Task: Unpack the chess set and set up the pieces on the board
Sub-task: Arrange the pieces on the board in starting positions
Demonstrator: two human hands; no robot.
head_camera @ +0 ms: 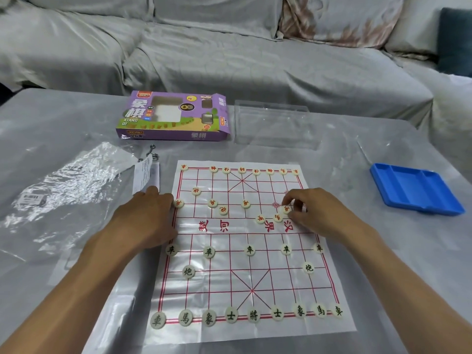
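Observation:
A paper xiangqi board (245,264) with red lines lies on the table in front of me. Black-lettered round pieces fill the near rows, such as the general (253,315). Red-lettered pieces line the far edge and the far soldier row. My left hand (150,215) rests on the board's left edge, its fingertips touching a red piece (178,203). My right hand (310,210) pinches a red piece (286,209) near the right side. Two loose red pieces (260,218) lie beside it near the river.
The purple chess box (173,118) stands behind the board, with a clear plastic lid (275,123) to its right. A blue tray (416,189) lies at the right. A crumpled plastic bag (63,185), a paper slip (144,175) and metal rings (150,152) lie at the left.

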